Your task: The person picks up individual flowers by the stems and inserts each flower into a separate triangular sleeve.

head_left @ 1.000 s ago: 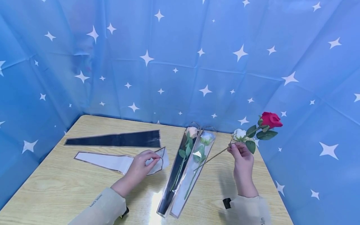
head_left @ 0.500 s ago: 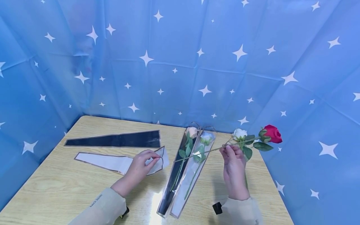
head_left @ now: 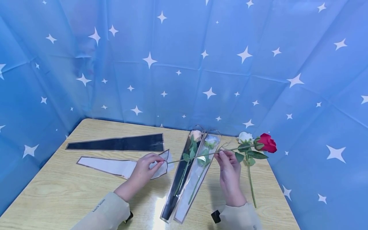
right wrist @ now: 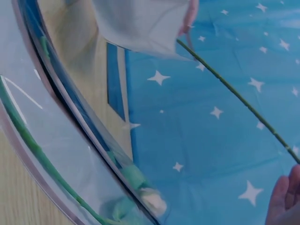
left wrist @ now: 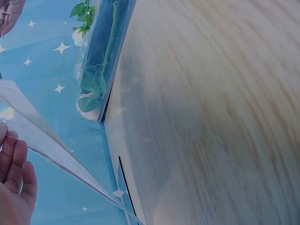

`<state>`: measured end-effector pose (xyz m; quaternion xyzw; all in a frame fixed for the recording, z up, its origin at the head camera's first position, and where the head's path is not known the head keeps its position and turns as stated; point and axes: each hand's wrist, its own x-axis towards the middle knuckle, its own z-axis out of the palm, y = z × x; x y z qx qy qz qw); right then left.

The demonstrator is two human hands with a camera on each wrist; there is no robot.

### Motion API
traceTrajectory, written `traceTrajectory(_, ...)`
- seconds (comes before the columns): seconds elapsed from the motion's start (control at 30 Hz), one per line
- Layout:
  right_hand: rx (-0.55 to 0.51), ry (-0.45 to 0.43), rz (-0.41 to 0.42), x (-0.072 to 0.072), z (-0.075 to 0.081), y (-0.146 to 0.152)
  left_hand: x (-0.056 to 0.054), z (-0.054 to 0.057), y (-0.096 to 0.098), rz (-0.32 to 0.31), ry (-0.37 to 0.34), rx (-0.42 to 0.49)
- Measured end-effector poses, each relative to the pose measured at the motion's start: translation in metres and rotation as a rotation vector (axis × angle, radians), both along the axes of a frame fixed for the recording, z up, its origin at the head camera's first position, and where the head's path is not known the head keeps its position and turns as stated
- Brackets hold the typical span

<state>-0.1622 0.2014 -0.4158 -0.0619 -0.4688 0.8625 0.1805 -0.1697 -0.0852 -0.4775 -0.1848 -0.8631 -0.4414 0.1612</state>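
The right hand (head_left: 231, 175) pinches the red rose (head_left: 267, 142) by its stem, whose tip reaches the mouth of a white sleeve (head_left: 106, 164) (inside or not, I cannot tell); the left hand (head_left: 141, 169) pinches that rim. The stem passes above two filled sleeves (head_left: 184, 198); the wooden tabletop (head_left: 57, 191) stretches to its left edge.

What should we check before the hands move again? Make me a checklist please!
1. Left hand pinching the white sleeve at its wide end: ok.
2. Right hand holding the red rose by its stem: ok.
3. Stem's end up at the sleeve's wide end: ok.
4. Stem's end actually inside: cannot tell.
5. Red bloom inside the sleeve: not ok, it's outside.
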Motion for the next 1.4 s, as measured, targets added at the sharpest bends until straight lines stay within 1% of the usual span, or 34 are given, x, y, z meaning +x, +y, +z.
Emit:
traceTrajectory(0.13,0.06,-0.001,0.01,0.001,-0.005,-0.007,0.0,0.0,0.001,-0.008,0.017,0.007)
traceTrajectory(0.27,0.089,0.018,0.025,0.0,-0.01,-0.014,0.0,-0.001,0.002,-0.014,0.027,0.015)
traceTrajectory(0.5,0.093,0.04,0.043,0.002,-0.016,-0.023,0.001,-0.001,0.003,-0.015,0.038,0.019)
traceTrajectory(0.67,0.127,0.058,0.047,0.003,-0.018,-0.027,0.001,0.0,0.003,-0.026,0.036,0.038)
traceTrajectory(0.77,0.149,0.057,0.051,0.004,-0.017,-0.029,0.002,0.0,0.003,-0.022,0.035,0.034)
traceTrajectory(0.93,0.177,0.035,0.035,0.004,-0.017,-0.031,0.002,0.001,0.003,-0.005,0.03,0.027)
traceTrajectory(1.07,0.193,0.036,0.014,0.003,-0.017,-0.032,0.002,0.002,0.002,0.001,0.028,0.029)
traceTrajectory(1.27,0.173,0.036,-0.042,0.001,-0.018,-0.03,0.001,0.001,0.003,0.002,0.021,0.018)
traceTrajectory(1.4,0.19,0.036,-0.034,0.003,-0.02,-0.032,0.002,0.0,0.004,-0.001,0.026,0.02)
